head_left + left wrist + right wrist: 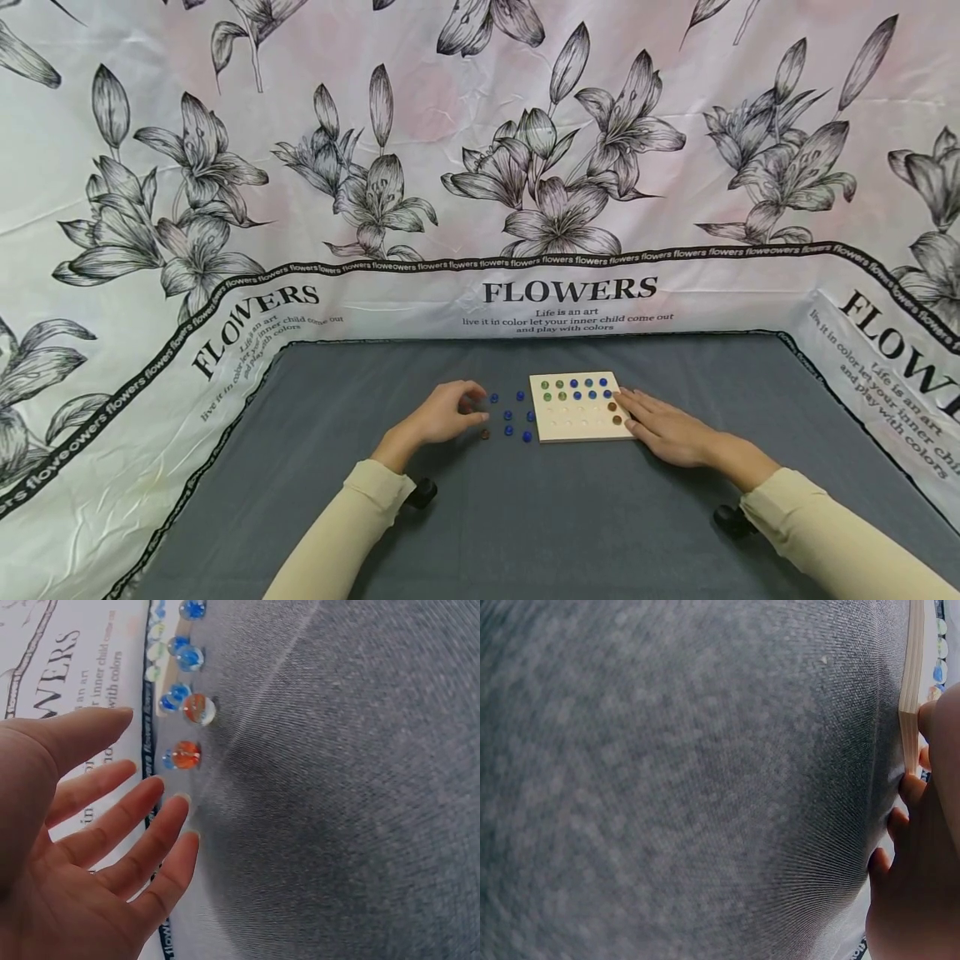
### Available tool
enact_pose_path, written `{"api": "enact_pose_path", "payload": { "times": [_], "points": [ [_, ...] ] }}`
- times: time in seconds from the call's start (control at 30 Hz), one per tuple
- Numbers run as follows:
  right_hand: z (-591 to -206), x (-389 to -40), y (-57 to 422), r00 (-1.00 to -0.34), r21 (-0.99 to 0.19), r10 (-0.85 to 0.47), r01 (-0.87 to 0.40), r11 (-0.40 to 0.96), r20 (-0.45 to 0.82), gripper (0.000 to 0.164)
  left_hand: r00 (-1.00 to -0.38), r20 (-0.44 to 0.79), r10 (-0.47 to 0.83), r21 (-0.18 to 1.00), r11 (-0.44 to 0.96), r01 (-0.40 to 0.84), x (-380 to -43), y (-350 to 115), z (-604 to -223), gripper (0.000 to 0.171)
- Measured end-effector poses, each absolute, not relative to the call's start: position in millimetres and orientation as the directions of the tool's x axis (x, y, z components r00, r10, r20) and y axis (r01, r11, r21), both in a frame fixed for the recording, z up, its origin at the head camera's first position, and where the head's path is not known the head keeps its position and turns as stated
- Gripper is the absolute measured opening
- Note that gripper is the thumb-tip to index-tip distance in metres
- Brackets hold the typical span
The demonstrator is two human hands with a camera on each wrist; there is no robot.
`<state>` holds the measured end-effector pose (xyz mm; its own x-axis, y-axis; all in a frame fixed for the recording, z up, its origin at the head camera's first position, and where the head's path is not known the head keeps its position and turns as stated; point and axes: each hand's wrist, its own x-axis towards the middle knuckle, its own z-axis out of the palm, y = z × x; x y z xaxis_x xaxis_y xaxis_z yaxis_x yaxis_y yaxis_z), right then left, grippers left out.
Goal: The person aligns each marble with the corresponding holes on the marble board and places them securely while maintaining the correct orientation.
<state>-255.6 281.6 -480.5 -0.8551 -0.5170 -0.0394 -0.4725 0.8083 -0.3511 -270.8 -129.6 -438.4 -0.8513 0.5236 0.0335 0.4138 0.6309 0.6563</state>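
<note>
A pale wooden board [577, 433] with rows of round hollows lies on the grey cloth. Green marbles [559, 385] fill its upper left hollows, blue marbles [588, 383] its upper right ones, and two orange-brown marbles [617, 420] sit in the right column below. My right hand [671, 427] rests on the board's right edge, fingers extended. To the left, my left hand [446, 414] hovers beside loose blue marbles [508, 415] with its fingers loosely bent and nothing held. Close to its fingers, the left wrist view shows two loose orange marbles [199, 710]; one [484, 434] shows in the head view.
Grey cloth [510, 517] covers the table. A white flower-printed sheet [405, 308] rises behind and along both sides. Black devices [422, 493] sit at both wrists, below the cream sleeves [360, 508].
</note>
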Motion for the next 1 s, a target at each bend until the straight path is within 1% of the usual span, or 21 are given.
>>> {"api": "enact_pose_path", "payload": {
  "times": [0.2, 0.43, 0.7, 1.0],
  "points": [
    [-481, -255, 282, -0.85, -0.354, -0.527, -0.485, 0.799, -0.024, 0.059, -0.861, 0.007, 0.508, 0.644, 0.657, 0.392, -274, -131, -444, 0.034],
    [-479, -252, 282, -0.84, -0.345, -0.542, -0.515, 0.785, 0.023, 0.059, -0.858, 0.018, 0.514, 0.637, 0.655, 0.406, -278, -129, -448, 0.028],
    [-479, -255, 282, -0.852, -0.35, -0.522, -0.48, 0.805, -0.032, 0.058, -0.86, 0.038, 0.508, 0.606, 0.673, 0.424, -281, -125, -450, 0.021],
    [-479, -256, 281, -0.852, -0.355, -0.522, -0.477, 0.804, -0.038, 0.059, -0.85, 0.064, 0.522, 0.606, 0.657, 0.449, -283, -125, -452, 0.014]
  ]
}}
